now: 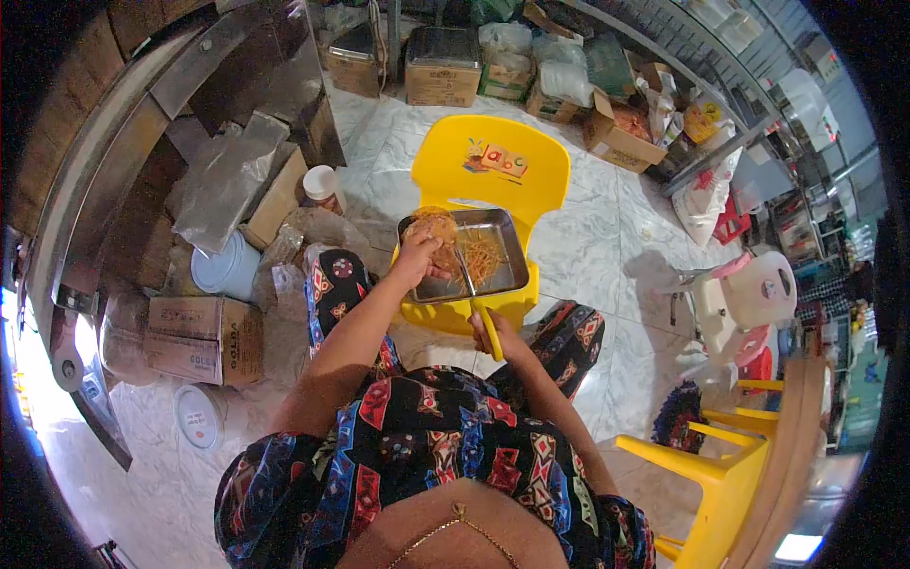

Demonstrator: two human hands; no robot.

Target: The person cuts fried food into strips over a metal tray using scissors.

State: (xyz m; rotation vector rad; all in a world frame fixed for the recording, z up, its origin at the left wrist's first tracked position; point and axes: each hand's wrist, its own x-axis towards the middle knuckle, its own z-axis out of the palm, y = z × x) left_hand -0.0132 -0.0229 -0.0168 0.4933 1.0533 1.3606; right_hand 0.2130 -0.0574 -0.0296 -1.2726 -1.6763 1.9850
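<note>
My left hand (417, 260) is closed on an orange-brown flat piece of food (434, 226), held over the left side of a metal tray (515, 248). In my right hand (495, 334) is a pair of scissors (487, 323) with yellow handles. Their blades point up toward the held piece; whether they touch it I cannot tell. Thin orange strips (483, 258) lie in the tray beside the blades. Under the tray is the seat of a yellow chair (488, 152), whose backrest carries an "abc" picture. A light, flat object lies along the tray's far rim, too small to name.
On my left stand a cardboard box (204, 334), a white bucket (226, 266) and a jar with a white lid (321, 183). Boxes (443, 66) and bags line the far wall. A white and pink child's chair (744, 299) and a yellow stool (711, 465) are on my right.
</note>
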